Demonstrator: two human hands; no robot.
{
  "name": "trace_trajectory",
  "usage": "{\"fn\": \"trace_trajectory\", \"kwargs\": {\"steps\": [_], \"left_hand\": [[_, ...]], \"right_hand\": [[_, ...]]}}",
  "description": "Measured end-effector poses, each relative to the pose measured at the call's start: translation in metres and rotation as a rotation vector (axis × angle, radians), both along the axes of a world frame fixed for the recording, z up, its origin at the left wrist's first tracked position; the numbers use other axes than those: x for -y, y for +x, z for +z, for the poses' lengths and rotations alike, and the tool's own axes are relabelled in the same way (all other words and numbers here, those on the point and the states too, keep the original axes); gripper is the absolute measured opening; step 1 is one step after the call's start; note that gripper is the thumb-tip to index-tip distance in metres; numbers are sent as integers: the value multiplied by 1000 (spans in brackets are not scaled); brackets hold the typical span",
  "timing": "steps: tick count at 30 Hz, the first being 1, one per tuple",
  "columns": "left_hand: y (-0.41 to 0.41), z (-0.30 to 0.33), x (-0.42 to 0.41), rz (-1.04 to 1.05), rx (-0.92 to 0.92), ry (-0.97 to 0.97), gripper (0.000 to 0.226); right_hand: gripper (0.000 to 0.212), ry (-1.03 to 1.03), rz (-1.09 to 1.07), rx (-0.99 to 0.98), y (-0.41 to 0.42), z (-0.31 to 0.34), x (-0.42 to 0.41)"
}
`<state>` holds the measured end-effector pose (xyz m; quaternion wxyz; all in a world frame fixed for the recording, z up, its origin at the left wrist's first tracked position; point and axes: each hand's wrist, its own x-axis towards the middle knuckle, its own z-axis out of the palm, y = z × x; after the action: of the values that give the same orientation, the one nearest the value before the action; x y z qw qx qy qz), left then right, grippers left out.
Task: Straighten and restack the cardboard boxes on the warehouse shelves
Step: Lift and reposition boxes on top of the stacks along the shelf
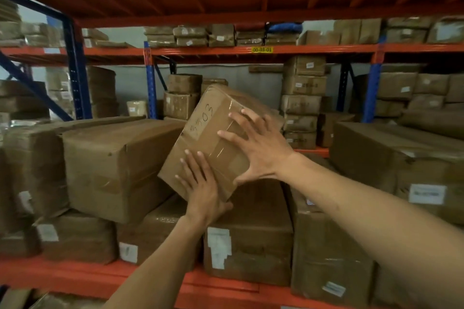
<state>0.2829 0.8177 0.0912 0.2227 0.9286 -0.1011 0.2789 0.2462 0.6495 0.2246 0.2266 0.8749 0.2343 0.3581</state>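
Taped brown cardboard box [213,138], "3503" handwritten on it, tilted w/ top leaning right, between both grips, above stacked shelf boxes [120,165].

You're looking at a dim, warm-tinted, soft picture with bowed wide-angle edges, faint glare on the tilted box's tape [227,150], and blurred far shelves [251,49].

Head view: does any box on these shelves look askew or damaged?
Yes. The small taped box marked with handwritten digits is tilted on one corner, held between the left hand and right hand. The big box to its left sits skewed on its stack, its front dented and creased.
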Motion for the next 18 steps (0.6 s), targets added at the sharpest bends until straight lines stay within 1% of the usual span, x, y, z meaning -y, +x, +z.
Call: {"fn": "trace_trajectory", "kwargs": {"steps": [1, 2, 3, 4, 5, 6, 7, 8, 9, 10, 11, 12, 13, 14, 16, 18], "left_hand": [[0, 1, 3, -8, 18, 50, 165], [-1, 2, 7, -13, 33, 109, 163], [-1, 2, 9, -24, 61, 175, 161], [-1, 1, 11, -59, 113, 238, 159], [-1, -1, 11, -130, 189, 288, 157], [0, -1, 9, -219, 271, 308, 154], [2, 2, 6, -295, 333, 263, 150], [3, 5, 2, -323, 352, 125, 148], [3, 8, -2, -297, 323, -108, 149], [5, 13, -5, -255, 230, -394, 152], [9, 20, -8, -231, 73, -646, 153], [13, 26, -11, -245, -103, -806, 150], [17, 28, -12, -287, -245, -908, 145], [22, 28, -12, -332, -328, -1006, 136], [27, 29, -4, -371, -380, -1230, 112], [27, 35, 6, -328, -424, -1410, 89]], "right_hand": [[119, 127, 50, 27, -3, 3, 6], [121, 308, 83, 60, -5, 7, 12], [128, 544, 91, 59, -6, 9, 19], [138, 799, 86, 8, -6, 11, 27], [144, 999, 66, -67, -7, 11, 37], [146, 1108, 43, -130, -8, 7, 50], [145, 1145, 13, -175, -10, 2, 65], [144, 1161, -16, -219, -12, -7, 80], [143, 1193, -27, -263, -15, -16, 95], [141, 1242, -29, -301, -17, -25, 106], [139, 1298, -28, -330, -19, -33, 114], [137, 1345, -33, -347, -20, -38, 118], [135, 1369, -31, -350, -20, -41, 119], [132, 1377, -18, -356, -20, -40, 118], [128, 1420, -2, -402, -21, -33, 115], [130, 1516, -20, -439, -21, -22, 111]]}}
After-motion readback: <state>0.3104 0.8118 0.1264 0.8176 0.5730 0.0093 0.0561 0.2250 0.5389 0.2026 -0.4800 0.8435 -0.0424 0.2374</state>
